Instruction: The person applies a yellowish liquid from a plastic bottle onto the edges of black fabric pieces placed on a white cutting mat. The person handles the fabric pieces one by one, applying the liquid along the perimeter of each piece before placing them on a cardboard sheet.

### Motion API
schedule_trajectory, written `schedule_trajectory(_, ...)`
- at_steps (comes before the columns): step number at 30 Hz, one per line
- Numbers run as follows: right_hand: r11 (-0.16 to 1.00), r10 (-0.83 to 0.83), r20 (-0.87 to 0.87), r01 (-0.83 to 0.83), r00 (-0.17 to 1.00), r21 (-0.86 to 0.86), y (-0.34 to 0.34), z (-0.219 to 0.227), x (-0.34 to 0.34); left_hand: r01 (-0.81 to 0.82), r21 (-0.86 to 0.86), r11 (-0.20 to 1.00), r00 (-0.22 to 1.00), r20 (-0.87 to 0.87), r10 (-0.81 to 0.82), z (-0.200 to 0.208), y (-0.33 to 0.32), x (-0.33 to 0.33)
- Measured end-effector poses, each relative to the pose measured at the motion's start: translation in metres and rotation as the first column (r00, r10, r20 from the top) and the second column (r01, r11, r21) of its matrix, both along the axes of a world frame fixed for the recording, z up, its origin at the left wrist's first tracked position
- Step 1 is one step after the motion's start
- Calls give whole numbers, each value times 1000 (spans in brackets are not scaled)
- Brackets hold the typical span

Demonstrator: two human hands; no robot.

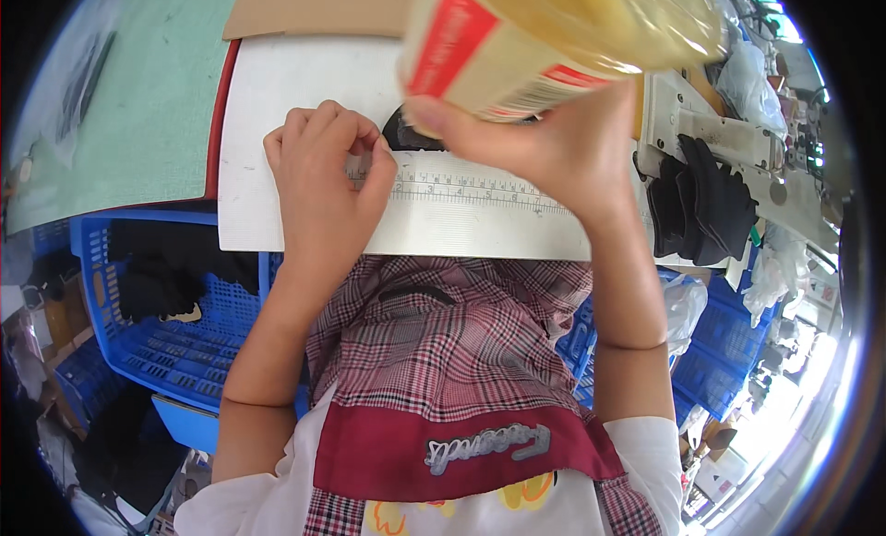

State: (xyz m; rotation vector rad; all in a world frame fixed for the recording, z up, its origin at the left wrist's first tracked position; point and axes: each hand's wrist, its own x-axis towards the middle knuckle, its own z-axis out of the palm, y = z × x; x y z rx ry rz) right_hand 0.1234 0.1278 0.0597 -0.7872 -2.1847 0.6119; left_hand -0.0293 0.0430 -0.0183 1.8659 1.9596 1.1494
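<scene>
At the far left a pale green mat [138, 102] covers the bench, and below it a blue plastic crate [175, 351] holds dark fabric pieces. A white board [277, 111] lies just right of the mat, with a sheet of brown cardboard [314, 10] at its far edge.

The left hand [323, 180] rests on the board, fingers curled down into a loose fist with the fingertips pressing the left end of a clear ruler [471, 190] — the ruler lies flat across the board, running toward the right. A small dark piece [406, 134] shows just above the ruler, partly hidden between the two hands.

The right hand [554, 148] is raised above the board and grips a plastic bottle [563, 37] of yellow liquid with a red and cream label; the thumb clamps its lower edge — the bottle is tilted and sits very close to the camera, blurred.

Right of that hand a stack of black fabric pieces [706, 204] lies on a white machine bed [711, 130]. More blue crates [729, 351] stand below at the right. A plaid apron [443, 351] fills the lower middle.
</scene>
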Motion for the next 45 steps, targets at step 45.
schedule_trajectory(45, 648, -399, -833, -525, 383, -552, -18, -54, 87, -141, -87, 986, 945, 284, 160, 17, -13, 15)
